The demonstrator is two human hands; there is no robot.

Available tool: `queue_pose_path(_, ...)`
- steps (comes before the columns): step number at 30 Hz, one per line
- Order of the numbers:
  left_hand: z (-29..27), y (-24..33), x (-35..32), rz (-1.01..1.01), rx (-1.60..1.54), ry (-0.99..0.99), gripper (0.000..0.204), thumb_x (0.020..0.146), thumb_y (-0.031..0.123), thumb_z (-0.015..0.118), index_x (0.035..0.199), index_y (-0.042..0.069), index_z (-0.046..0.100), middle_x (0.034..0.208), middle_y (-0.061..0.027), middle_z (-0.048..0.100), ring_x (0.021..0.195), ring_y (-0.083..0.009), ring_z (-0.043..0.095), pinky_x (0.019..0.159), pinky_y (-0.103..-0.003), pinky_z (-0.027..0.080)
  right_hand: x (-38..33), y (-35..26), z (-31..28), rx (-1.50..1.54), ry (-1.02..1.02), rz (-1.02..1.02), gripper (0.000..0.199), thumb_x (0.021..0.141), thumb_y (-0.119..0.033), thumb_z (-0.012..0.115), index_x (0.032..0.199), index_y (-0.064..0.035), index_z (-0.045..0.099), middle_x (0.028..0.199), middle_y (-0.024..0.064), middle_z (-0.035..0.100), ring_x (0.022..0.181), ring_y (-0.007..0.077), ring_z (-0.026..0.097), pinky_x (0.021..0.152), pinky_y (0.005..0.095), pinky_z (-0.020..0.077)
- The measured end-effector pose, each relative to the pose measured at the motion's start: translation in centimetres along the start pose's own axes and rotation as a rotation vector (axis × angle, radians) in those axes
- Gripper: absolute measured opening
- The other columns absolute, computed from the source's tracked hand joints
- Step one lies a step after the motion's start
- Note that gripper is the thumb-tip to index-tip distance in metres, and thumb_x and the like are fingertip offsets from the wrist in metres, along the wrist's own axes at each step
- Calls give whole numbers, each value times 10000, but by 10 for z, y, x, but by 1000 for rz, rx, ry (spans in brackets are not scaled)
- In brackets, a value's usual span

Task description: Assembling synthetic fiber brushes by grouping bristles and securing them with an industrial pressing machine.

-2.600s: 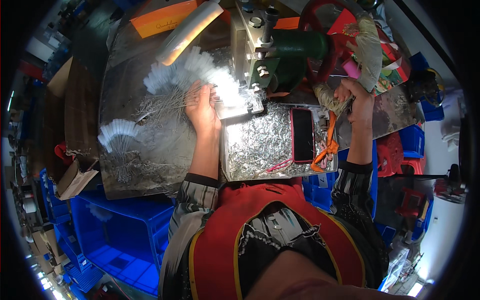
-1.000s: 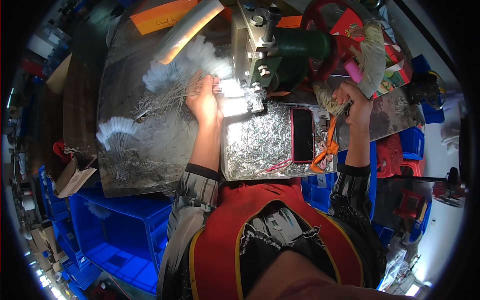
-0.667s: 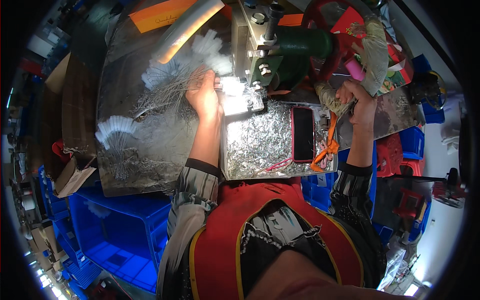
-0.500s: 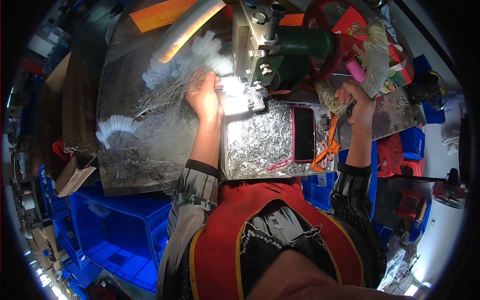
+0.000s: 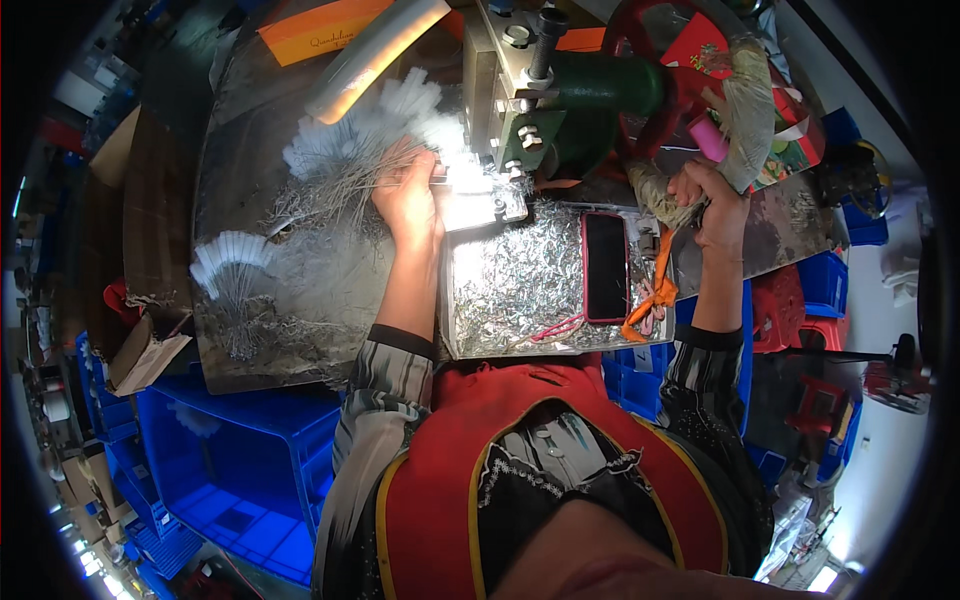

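My left hand (image 5: 408, 205) is closed on a bunch of thin wire-stemmed brushes, its thumb and fingers pinching the stems beside the small metal block (image 5: 488, 205) under the press. Glare hides the detail there. White brush ends (image 5: 370, 130) fan out in a pile beyond that hand. My right hand (image 5: 715, 205) is wrapped round the lower end of a cloth-bound lever (image 5: 752, 110) on the right of the green press (image 5: 610, 85). Farther left on the metal table, a separate fan of the same white-ended brushes (image 5: 235, 262) lies flat.
A shallow tray (image 5: 500, 290) of shiny metal scraps sits in front of me, with a phone (image 5: 605, 268) and orange cloth strip (image 5: 657, 297) on it. A lit lamp (image 5: 385, 55) hangs over the table. Blue crates (image 5: 235, 440) stand below left; a red wheel (image 5: 640, 140) is behind.
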State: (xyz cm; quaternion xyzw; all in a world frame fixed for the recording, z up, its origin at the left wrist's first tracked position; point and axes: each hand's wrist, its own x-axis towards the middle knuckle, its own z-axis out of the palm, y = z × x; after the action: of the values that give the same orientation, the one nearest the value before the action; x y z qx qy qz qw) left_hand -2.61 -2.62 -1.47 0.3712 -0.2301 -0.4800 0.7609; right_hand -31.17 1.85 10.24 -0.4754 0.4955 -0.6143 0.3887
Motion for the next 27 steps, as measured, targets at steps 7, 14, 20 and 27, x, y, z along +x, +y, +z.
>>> queue_pose_path(7, 0, 2, -1, -6, 43, 3, 347, 737, -28, 612, 1060, -73, 493, 809, -80, 571, 624, -135, 550, 582, -237, 481, 2, -9, 1, 37, 0, 54, 205, 714, -48, 518, 524, -12, 451, 473, 71, 412, 446, 174, 441, 533, 308, 409)
queue_pose_path(14, 2, 1, -1, 11, 34, -14, 344, 743, -16, 611, 1059, -76, 492, 800, -74, 571, 624, -127, 542, 589, -234, 470, 1, 47, -7, 162, -71, -274, 136, 725, -7, 518, 593, 25, 502, 491, 69, 446, 456, 167, 459, 552, 309, 433)
queue_pose_path(20, -5, 3, -4, -12, -64, -3, 361, 748, -17, 601, 1079, -72, 467, 797, -86, 574, 653, -140, 557, 609, -236, 476, 2, 35, -12, 134, -71, -159, 163, 722, -19, 518, 565, 15, 492, 490, 71, 450, 452, 167, 460, 549, 308, 429)
queue_pose_path(27, -9, 4, -7, 10, -175, 72, 363, 757, -25, 585, 1091, -66, 447, 830, -98, 565, 696, -158, 565, 646, -247, 489, 0, -14, 6, 1, 36, 60, 278, 715, -68, 510, 463, -52, 394, 463, 67, 389, 447, 177, 427, 554, 312, 403)
